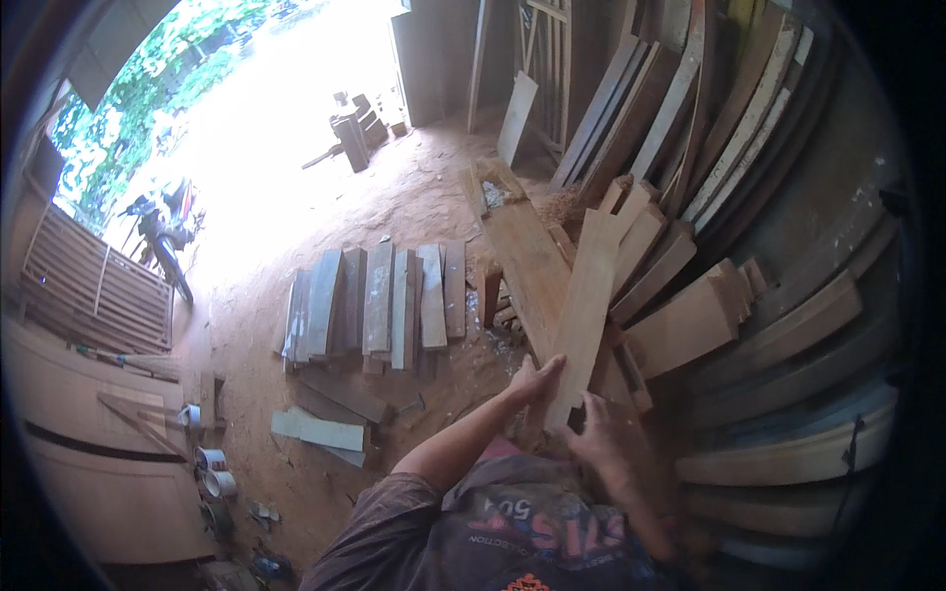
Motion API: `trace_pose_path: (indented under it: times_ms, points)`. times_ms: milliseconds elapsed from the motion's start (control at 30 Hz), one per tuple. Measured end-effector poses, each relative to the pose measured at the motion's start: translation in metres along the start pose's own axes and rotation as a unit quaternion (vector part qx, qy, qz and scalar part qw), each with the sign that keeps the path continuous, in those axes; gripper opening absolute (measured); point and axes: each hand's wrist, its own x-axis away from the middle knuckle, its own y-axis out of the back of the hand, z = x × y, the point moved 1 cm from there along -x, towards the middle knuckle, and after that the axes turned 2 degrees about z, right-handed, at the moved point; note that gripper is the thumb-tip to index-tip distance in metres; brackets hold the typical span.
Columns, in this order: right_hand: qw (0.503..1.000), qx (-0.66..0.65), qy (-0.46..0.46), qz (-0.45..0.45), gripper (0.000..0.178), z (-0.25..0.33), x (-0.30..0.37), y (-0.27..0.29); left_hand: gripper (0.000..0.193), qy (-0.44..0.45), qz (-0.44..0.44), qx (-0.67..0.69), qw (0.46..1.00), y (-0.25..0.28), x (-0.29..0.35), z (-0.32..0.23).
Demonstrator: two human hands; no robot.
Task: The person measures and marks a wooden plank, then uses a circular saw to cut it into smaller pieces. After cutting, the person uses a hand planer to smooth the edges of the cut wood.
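Planks fill this shed wherever I look. The person stands over a long pale board (588, 300) that runs from its near end between the hands up toward one o'clock, lying across a heap of other boards. The left hand (535, 379) is clasped on the board's near left edge, fingers curled over the wood. The right hand (599, 433) grips the same near end from the right and slightly lower, its fingers wrapped over the corner. Both hands touch the board and are close together at its bottom end.

Under and beside it, toward two and three o'clock, is a stack of thick planks (778, 340), fanned out and curving in the wide view. More long timbers lean against the wall (670, 108) at twelve to one o'clock. At ten o'clock from the hands a row of short grey boards (379, 300) lies side by side on the reddish earth floor (325, 473). Farther at ten o'clock a motorbike (163, 231) is parked in the bright doorway. At eight o'clock some small tins (212, 473) sit by pale wooden panels (99, 433).
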Motion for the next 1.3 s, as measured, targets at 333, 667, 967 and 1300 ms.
trace_pose_path:
  times_ms: [333, 667, 967, 1300]
  points:
    - [0.999, 0.010, 0.035, -0.018, 0.117, -0.027, 0.037, -0.050, 0.092, 0.045, -0.089, 0.090, 0.991, -0.058, 0.080, 0.022]
    - [0.991, 0.041, 0.092, 0.085, 0.117, -0.046, 0.041, -0.032, 0.092, 0.089, -0.159, 0.277, 0.943, -0.101, 0.101, 0.066]
    - [0.990, 0.069, 0.066, 0.102, 0.115, -0.031, 0.030, -0.024, 0.101, 0.101, -0.104, 0.179, 0.973, -0.079, 0.078, 0.050]
    - [0.990, 0.046, 0.134, -0.001, 0.105, -0.027, -0.040, -0.009, 0.092, 0.100, 0.012, 0.195, 0.976, -0.025, -0.006, 0.028]
